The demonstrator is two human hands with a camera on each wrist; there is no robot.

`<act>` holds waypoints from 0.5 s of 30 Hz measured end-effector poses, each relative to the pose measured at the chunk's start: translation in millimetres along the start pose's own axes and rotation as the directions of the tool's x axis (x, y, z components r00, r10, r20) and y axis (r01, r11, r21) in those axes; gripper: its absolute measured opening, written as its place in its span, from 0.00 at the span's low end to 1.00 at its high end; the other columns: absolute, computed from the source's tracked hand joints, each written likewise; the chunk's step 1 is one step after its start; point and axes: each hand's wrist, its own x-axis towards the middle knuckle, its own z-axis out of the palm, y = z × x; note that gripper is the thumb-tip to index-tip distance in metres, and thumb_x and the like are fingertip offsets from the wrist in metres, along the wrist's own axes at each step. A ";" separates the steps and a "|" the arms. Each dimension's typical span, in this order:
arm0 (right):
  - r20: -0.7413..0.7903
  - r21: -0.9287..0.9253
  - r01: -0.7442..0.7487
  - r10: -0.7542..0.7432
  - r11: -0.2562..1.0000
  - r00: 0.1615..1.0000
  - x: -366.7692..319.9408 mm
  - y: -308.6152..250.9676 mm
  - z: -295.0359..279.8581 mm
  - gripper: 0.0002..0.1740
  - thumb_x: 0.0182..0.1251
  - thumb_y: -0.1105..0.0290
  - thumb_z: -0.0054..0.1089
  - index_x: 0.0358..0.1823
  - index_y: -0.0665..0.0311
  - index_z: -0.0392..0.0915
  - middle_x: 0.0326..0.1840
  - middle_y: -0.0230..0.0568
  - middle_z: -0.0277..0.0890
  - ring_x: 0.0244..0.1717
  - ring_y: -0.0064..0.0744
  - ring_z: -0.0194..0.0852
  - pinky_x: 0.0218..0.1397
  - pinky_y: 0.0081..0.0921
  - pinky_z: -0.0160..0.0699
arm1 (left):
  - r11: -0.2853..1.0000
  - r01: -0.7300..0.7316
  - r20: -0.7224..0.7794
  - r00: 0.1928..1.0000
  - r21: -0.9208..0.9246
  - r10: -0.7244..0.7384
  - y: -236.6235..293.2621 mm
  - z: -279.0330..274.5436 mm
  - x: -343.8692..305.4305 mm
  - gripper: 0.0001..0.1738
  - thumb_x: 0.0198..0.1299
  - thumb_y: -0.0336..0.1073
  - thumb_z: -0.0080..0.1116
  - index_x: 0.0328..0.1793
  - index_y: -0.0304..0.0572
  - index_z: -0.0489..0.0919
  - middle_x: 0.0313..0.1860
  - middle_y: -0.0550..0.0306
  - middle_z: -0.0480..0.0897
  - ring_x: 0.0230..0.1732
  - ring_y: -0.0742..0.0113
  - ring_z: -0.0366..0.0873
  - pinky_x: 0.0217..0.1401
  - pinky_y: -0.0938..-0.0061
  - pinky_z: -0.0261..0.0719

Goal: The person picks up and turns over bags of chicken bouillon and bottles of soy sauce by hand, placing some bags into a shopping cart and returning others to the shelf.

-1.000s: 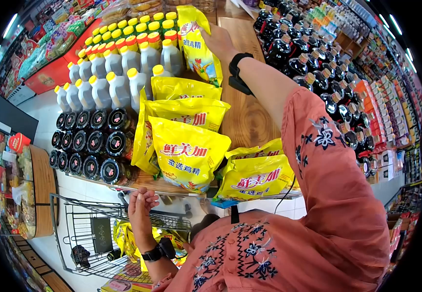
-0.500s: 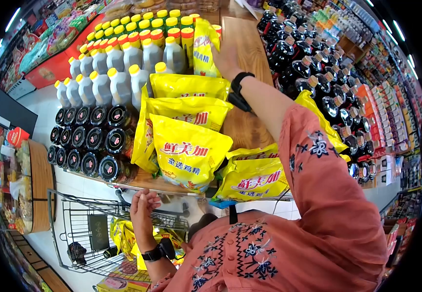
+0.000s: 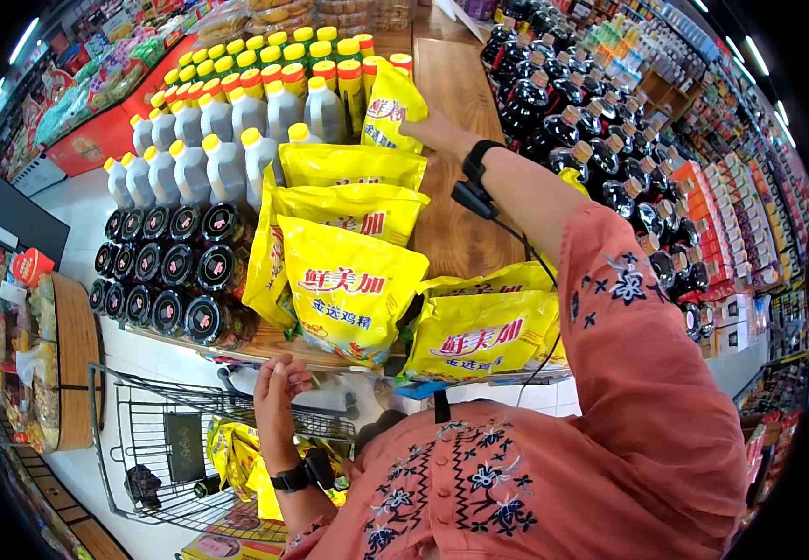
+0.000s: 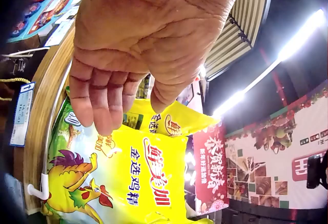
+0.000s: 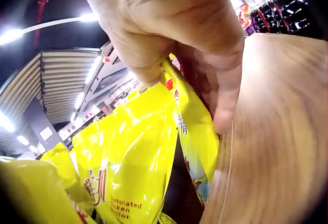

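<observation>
My right hand (image 3: 431, 131) pinches the upper part of a yellow bag of chicken bouillon (image 3: 391, 101), at the back of a row of similar bags. In the right wrist view, thumb and fingers lie on either side of the held bag (image 5: 197, 131), and another yellow bag (image 5: 128, 152) stands beside it. The foremost bag (image 3: 348, 289) in the row stands upright, with red and blue lettering. My left hand (image 3: 278, 397) hangs empty at the table's front edge, fingers loosely curled. In the left wrist view it overlaps a bag with a cartoon chicken (image 4: 154, 183).
White jugs with yellow caps (image 3: 260, 159) and black-lidded jars (image 3: 218, 266) stand left of the bags. More yellow bags (image 3: 479, 336) lean at the front right of the wooden table (image 3: 470, 215). Dark bottles (image 3: 526, 103) line the right. A wire cart (image 3: 143, 411) stands below, holding yellow bags.
My right hand has come down and nearer with the yellow bag, which now sits lower behind the row. The left hand has hardly moved.
</observation>
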 end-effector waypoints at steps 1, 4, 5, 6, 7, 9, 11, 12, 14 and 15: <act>0.055 -0.026 0.014 -0.013 1.000 0.998 -28.1 -21.3 -2.7 0.32 0.64 0.50 0.65 0.60 0.69 0.81 0.49 0.47 0.87 0.43 0.41 0.87 0.42 0.35 0.87 | 1.000 -0.005 0.005 1.000 0.002 0.005 1.1 2.0 -1.3 0.20 0.77 0.43 0.52 0.63 0.34 0.75 0.47 0.52 0.85 0.45 0.66 0.85 0.50 0.71 0.82; 0.230 -0.161 -0.025 0.062 0.987 0.971 -59.1 -43.3 -13.6 0.38 0.63 0.42 0.66 0.61 0.68 0.79 0.51 0.45 0.86 0.40 0.40 0.88 0.43 0.33 0.89 | 0.999 -0.030 0.005 1.000 0.022 0.030 1.9 4.4 -3.2 0.20 0.78 0.44 0.50 0.63 0.34 0.75 0.46 0.52 0.85 0.44 0.66 0.85 0.48 0.71 0.83; 0.228 -0.213 0.001 0.049 0.977 0.972 -65.5 -47.2 -14.8 0.37 0.65 0.42 0.65 0.63 0.67 0.78 0.52 0.45 0.86 0.42 0.38 0.88 0.43 0.32 0.89 | 0.999 -0.039 0.008 0.999 0.033 0.039 1.1 4.7 -4.3 0.20 0.78 0.44 0.49 0.62 0.34 0.75 0.46 0.53 0.85 0.43 0.65 0.85 0.48 0.70 0.83; 0.225 -0.265 0.027 0.034 0.964 0.974 -77.6 -57.6 -16.2 0.37 0.67 0.42 0.63 0.65 0.66 0.77 0.53 0.44 0.85 0.44 0.37 0.88 0.42 0.30 0.89 | 0.999 -0.036 0.009 0.999 0.035 0.036 0.3 4.1 -4.8 0.20 0.78 0.45 0.49 0.62 0.34 0.75 0.46 0.53 0.85 0.43 0.65 0.85 0.48 0.70 0.83; 0.221 -0.315 0.054 0.018 0.948 0.975 -85.9 -66.5 -18.0 0.37 0.68 0.42 0.62 0.66 0.65 0.76 0.54 0.44 0.85 0.46 0.35 0.87 0.42 0.29 0.90 | 0.999 -0.034 0.011 0.999 0.039 0.034 -0.2 3.0 -4.3 0.20 0.78 0.45 0.49 0.63 0.34 0.75 0.46 0.52 0.85 0.44 0.65 0.85 0.48 0.70 0.83; 0.191 -0.261 0.025 0.026 0.965 0.981 -91.0 -77.1 -21.7 0.35 0.70 0.46 0.60 0.64 0.70 0.76 0.53 0.46 0.85 0.44 0.38 0.89 0.40 0.30 0.91 | 0.999 -0.039 0.014 0.999 0.037 0.038 -1.4 3.2 -5.2 0.20 0.78 0.45 0.50 0.63 0.35 0.75 0.46 0.53 0.85 0.43 0.66 0.85 0.47 0.70 0.84; 0.176 -0.236 -0.002 0.045 0.972 0.983 -92.9 -75.2 -23.5 0.32 0.71 0.51 0.59 0.63 0.73 0.76 0.53 0.50 0.85 0.42 0.41 0.90 0.39 0.31 0.92 | 0.998 -0.046 0.017 0.999 0.031 0.046 -2.1 4.3 -8.9 0.20 0.78 0.44 0.51 0.62 0.35 0.75 0.45 0.53 0.85 0.43 0.66 0.85 0.47 0.71 0.84; 0.175 -0.243 -0.009 0.053 0.970 0.983 -90.7 -71.2 -24.4 0.31 0.72 0.54 0.57 0.62 0.75 0.75 0.53 0.52 0.85 0.41 0.43 0.90 0.38 0.32 0.92 | 0.999 -0.034 0.024 0.999 0.036 0.033 -2.7 5.1 -9.3 0.20 0.77 0.44 0.51 0.62 0.35 0.75 0.46 0.53 0.85 0.43 0.66 0.85 0.47 0.71 0.83; 0.169 -0.220 -0.033 0.071 0.975 0.983 -84.5 -63.3 -22.8 0.27 0.73 0.59 0.56 0.62 0.75 0.75 0.51 0.54 0.85 0.37 0.45 0.90 0.35 0.32 0.93 | 0.999 -0.011 0.032 0.999 0.044 0.009 -3.8 5.8 -10.7 0.19 0.77 0.43 0.52 0.61 0.35 0.76 0.47 0.52 0.85 0.44 0.67 0.85 0.48 0.72 0.83; 0.166 -0.189 -0.049 0.081 0.981 0.983 -81.7 -60.8 -19.2 0.25 0.73 0.60 0.55 0.62 0.73 0.76 0.51 0.54 0.85 0.35 0.45 0.90 0.33 0.32 0.92 | 0.999 -0.011 0.027 1.000 0.047 0.010 -3.7 7.6 -13.1 0.19 0.77 0.43 0.53 0.61 0.35 0.76 0.47 0.52 0.85 0.44 0.67 0.85 0.47 0.72 0.83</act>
